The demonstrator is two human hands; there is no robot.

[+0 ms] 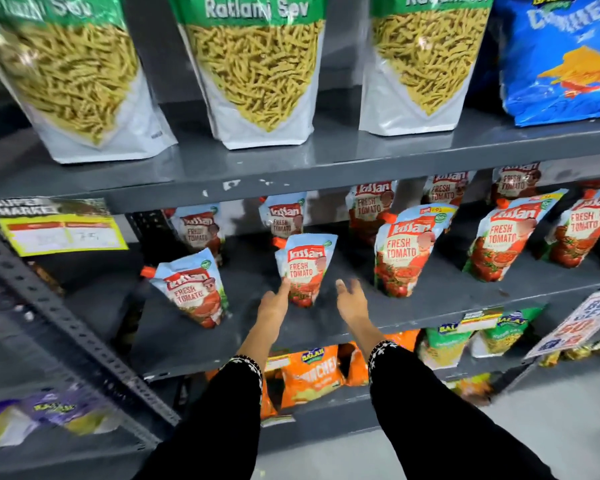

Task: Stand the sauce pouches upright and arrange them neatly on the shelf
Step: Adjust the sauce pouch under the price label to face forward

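Several tomato sauce pouches stand on the grey middle shelf (430,292). One upright pouch (305,268) stands at the centre front. My left hand (274,303) touches its lower left edge with the fingertips, fingers apart, not gripping. My right hand (352,299) hovers open just right of it, not touching. Another pouch (194,289) leans at the front left. A larger pouch (406,251) stands to the right, with more pouches (503,237) further right and a back row (284,216) behind.
Large sev bags (257,71) and a blue snack bag (561,57) fill the upper shelf. Orange and green snack bags (312,375) sit on the shelf below. A yellow price tag (63,230) hangs at left. A perforated steel upright (70,327) slants at left.
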